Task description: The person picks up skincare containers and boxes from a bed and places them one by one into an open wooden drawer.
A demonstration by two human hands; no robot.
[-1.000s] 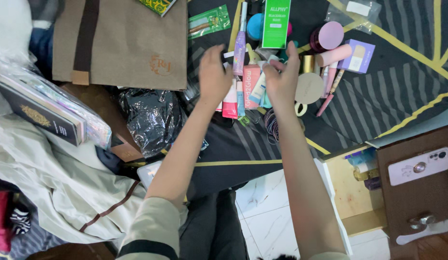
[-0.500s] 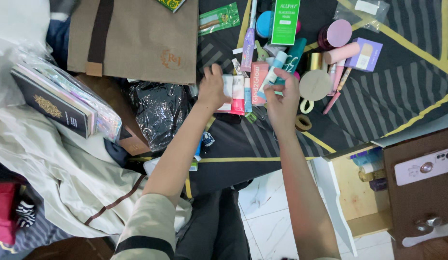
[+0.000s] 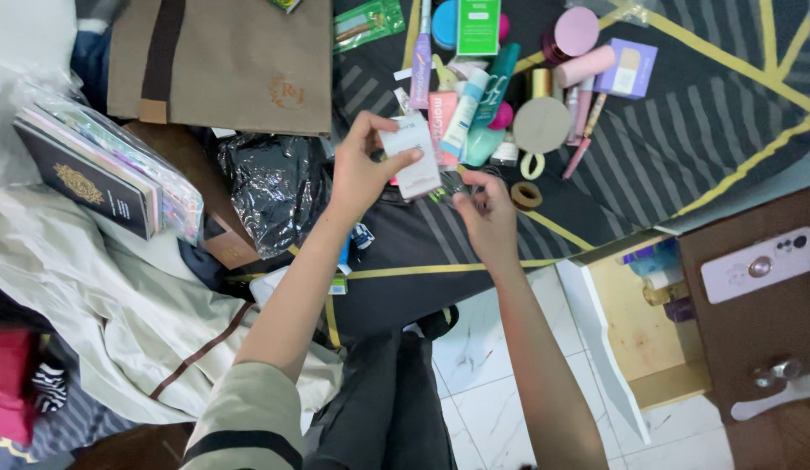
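White tube [image 3: 415, 157] sat pinched in the left hand [image 3: 359, 174], thumb on one side and fingers on the other, clamped tight on it. The tube was held up a little over the dark mat [image 3: 683, 165], near the middle of the view, with its flat end toward 5 o'clock.

The right hand [image 3: 485, 222] was just beside it, at 4 o'clock from the tube. Its fingers were curled in close together. I could not tell if they held some small thing or nothing at all. They did not touch the tube.

It looked like the step in hand was picking one thing out of the heap and looking at it. A good next move would need the right hand to help, or a free spot to put the tube down, since the heap was packed close.

At 1 o'clock from the tube lay the heap: a pink tube [image 3: 440, 122], a teal tube [image 3: 494, 91] and a round tan lid [image 3: 541, 124], all touching or nearly so. A hair ring [image 3: 526, 195] lay near the right hand at 2 o'clock. A brown bag [image 3: 222, 61] lay at 10 o'clock, and a black plastic bag [image 3: 270, 191] at 9 o'clock. A phone [image 3: 757, 265] lay well apart at 4 o'clock.
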